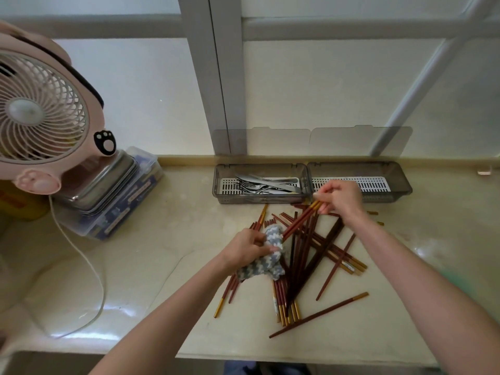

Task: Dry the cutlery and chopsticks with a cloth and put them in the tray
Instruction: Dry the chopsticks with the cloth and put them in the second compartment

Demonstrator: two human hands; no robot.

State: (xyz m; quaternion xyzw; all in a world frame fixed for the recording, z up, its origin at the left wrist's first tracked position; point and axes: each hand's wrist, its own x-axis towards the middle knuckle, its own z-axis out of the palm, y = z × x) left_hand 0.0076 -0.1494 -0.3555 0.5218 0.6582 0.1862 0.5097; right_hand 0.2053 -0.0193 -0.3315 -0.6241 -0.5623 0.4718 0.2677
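Tray [220, 182] holds cutlery [266, 184] (forks, knives).

The tray [218, 182] sits at the back of the counter [176, 212], against the window; the cutlery [266, 184] lies in its left compartment; the chopsticks [305, 255] lie heaped just before it; the cloth [273, 235], gripped by the left hand [247, 249], is at the heap's left edge; the right hand [341, 197] pinches a few chopsticks at the tray's front wall; the fan [40, 112] stands far left on stacked boxes [108, 180].
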